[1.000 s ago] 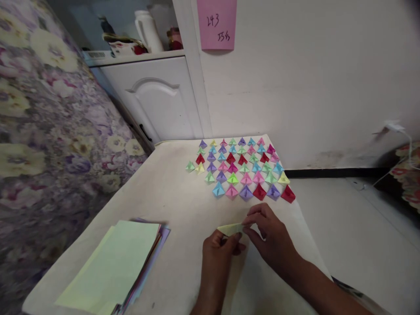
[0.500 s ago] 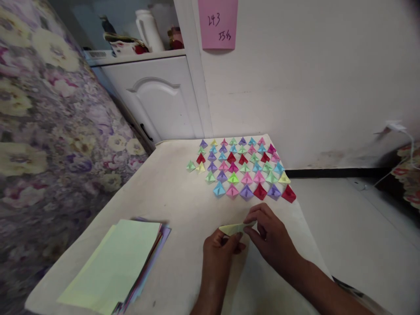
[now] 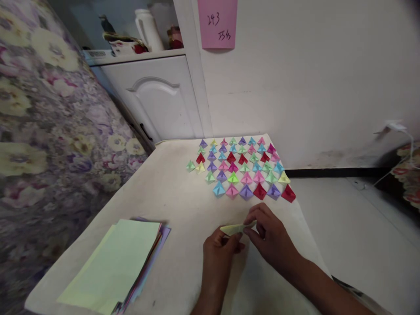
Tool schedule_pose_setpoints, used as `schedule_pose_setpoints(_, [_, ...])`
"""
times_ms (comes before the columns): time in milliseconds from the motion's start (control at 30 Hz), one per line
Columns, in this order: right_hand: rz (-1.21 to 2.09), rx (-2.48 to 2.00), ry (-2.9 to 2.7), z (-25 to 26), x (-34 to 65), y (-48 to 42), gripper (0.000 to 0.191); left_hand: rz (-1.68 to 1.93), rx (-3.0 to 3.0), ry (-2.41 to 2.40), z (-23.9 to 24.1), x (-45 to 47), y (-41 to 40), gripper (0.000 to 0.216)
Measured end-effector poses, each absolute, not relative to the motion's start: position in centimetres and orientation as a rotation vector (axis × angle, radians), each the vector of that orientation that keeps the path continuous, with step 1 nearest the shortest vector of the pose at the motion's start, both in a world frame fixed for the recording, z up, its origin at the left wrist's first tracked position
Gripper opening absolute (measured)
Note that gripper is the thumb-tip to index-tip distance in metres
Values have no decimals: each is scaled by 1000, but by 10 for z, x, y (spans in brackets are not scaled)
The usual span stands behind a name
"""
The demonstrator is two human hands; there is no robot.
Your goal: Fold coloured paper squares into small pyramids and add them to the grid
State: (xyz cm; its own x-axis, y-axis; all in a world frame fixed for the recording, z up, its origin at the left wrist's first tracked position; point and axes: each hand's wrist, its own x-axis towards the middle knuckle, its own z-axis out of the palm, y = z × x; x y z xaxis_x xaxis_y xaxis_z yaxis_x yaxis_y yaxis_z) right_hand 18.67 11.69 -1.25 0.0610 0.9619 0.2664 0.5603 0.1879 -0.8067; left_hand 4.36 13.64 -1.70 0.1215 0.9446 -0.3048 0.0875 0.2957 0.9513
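Note:
Between my two hands is a small folded piece of pale yellow paper (image 3: 231,229), held above the table near its right side. My left hand (image 3: 220,251) is closed on its left and lower part, thumb on the near face. The right end is pinched between thumb and fingers of my right hand (image 3: 267,229), which hide that end. Just beyond my hands, several rows of small folded paper pieces (image 3: 246,191) in many colours lie on the white table (image 3: 164,183).
A stack of coloured paper (image 3: 114,262), pale green on top, lies at the table's front left. A floral curtain (image 3: 65,153) hangs along the left. Behind the table are a white cabinet (image 3: 157,100) and a wall with a pink note (image 3: 217,24).
Almost nothing differs. Both hands keep their grip on the yellow paper, which has shifted very slightly at its left tip.

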Motion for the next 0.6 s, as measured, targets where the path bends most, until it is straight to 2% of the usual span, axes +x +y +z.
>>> schedule_pose_setpoints(167, [604,-1518,-1645,-11,187,118,15,881,1202,1279,-16,45,134,11])
schedule_pose_setpoints(367, [436,-1595,-1794,-11,184,111,15,886,1250,1260,-13,45,131,11])
schedule_pose_setpoints(600, [669,-1611,-1769,-8,180,106,20,883,1314,1240,-14,45,131,6])
